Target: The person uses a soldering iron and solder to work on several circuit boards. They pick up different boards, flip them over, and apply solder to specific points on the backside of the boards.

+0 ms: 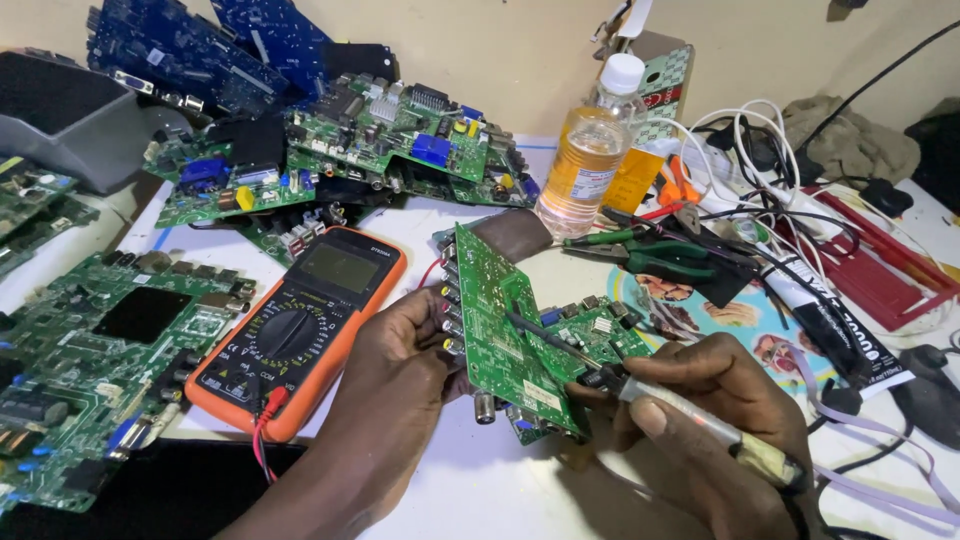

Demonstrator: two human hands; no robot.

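The left hand [400, 350] is gripping the flat green circuit board [505, 335] by its edge, standing it tilted above the white bench [480, 480]; it looks light, stiff and easy to break. The right hand [700, 400] is gripping a thin probe [560, 340], touching the board, whose long side is running from far-left to near-right.

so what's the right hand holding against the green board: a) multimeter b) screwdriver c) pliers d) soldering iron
d: the right hand grips a soldering iron whose thin tip rests on the tilted green board that the left hand props up; the pliers and multimeter lie untouched on the table.
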